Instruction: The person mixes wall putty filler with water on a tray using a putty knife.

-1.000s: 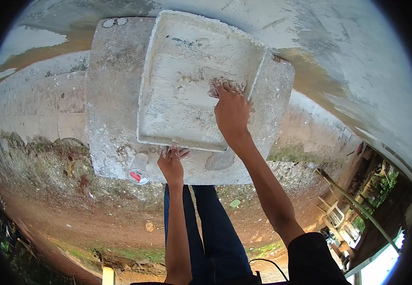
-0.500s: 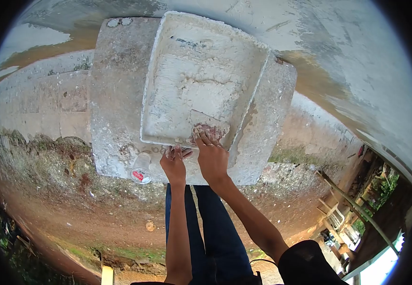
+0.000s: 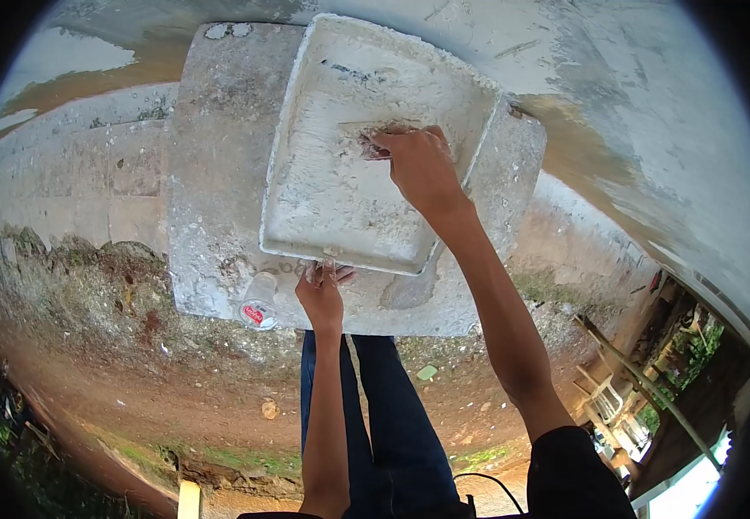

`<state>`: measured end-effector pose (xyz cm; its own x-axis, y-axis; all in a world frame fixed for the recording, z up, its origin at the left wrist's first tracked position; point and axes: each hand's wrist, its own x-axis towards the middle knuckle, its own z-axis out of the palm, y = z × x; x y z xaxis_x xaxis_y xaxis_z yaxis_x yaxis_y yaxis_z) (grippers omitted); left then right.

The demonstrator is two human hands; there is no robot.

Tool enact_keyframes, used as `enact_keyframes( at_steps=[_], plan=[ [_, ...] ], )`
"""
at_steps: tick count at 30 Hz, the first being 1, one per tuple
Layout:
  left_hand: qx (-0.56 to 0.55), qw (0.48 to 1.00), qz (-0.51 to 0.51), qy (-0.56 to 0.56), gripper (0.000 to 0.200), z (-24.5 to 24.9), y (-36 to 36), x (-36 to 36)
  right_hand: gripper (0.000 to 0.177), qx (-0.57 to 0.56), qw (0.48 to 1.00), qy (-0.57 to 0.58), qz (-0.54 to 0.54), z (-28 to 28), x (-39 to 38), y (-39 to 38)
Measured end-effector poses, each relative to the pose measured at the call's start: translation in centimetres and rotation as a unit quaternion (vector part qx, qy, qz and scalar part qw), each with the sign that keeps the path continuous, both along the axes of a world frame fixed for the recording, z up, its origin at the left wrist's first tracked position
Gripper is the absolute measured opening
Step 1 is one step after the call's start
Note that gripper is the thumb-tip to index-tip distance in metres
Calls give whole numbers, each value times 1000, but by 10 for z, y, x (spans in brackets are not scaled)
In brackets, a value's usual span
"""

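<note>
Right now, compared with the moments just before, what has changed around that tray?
The right hand, holding a flat scraper, first came in to the tray's near edge, then went back out to around its middle. I see nothing newly grasped or released. The left hand stayed at the near rim of the tray, and the plastic cup stayed on the board.

The slab [image 3: 228, 130], grey and spattered white, carries the tray [image 3: 277, 173] — set askew, up at the far edge. A clear cup [image 3: 259, 312] lies by the near left corner; a damp patch [image 3: 405, 292] darkens the surface toward the near edge.
</note>
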<state>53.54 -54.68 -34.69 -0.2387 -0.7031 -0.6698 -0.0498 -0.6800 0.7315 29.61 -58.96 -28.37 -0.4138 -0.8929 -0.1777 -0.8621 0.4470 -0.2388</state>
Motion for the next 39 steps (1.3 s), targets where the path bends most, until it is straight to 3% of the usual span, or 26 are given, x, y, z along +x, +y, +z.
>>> enact_keyframes(
  at_steps=[7, 11, 13, 19, 25, 29, 30, 32, 33, 35, 36, 38, 39],
  plan=[
    [-4, 1000, 9, -10, 21, 1, 1, -2, 14, 61, 995, 31, 75, -3, 29, 11],
    [3, 1000, 3, -10, 20, 6, -3, -2, 23, 90, 995, 26, 29, -11, 48, 20],
    [17, 1000, -8, -15, 20, 5, -4, -2, 25, 4, 995, 100, 23, -28, 61, 35],
    [34, 999, -14, -20, 27, -1, -3, 3, 36, 22, 993, 119, -3, -51, 89, 55],
    [14, 1000, -1, -6, 27, 1, -3, -1, 38, 100, 990, 86, 54, -47, 114, 93],
    [39, 999, -12, 1, 33, 12, 2, 10, 32, 95, 995, 33, 26, -28, 110, 92],
    [53, 998, -41, -13, 36, 15, 7, 20, 32, 92, 995, 32, 25, -15, 103, 87],
    [95, 992, -64, -57, 43, 25, 16, 44, 28, 114, 986, -109, -47, 15, 87, 75],
    [94, 992, -66, -59, 43, 28, 21, 61, 28, 114, 986, -111, -48, 23, 85, 71],
    [43, 978, -50, -197, 62, 27, 27, 89, 26, 70, 993, -34, -88, 32, 81, 68],
    [45, 978, -52, -197, 62, 26, 24, 95, 26, 31, 998, 12, -55, 25, 82, 68],
    [-88, 908, -103, -397, 82, 28, 18, 103, 26, 36, 997, 54, -31, -10, 91, 66],
    [-90, 908, -103, -396, 82, 24, 13, 104, 27, 37, 995, 97, -7, -27, 97, 66]
  ],
)
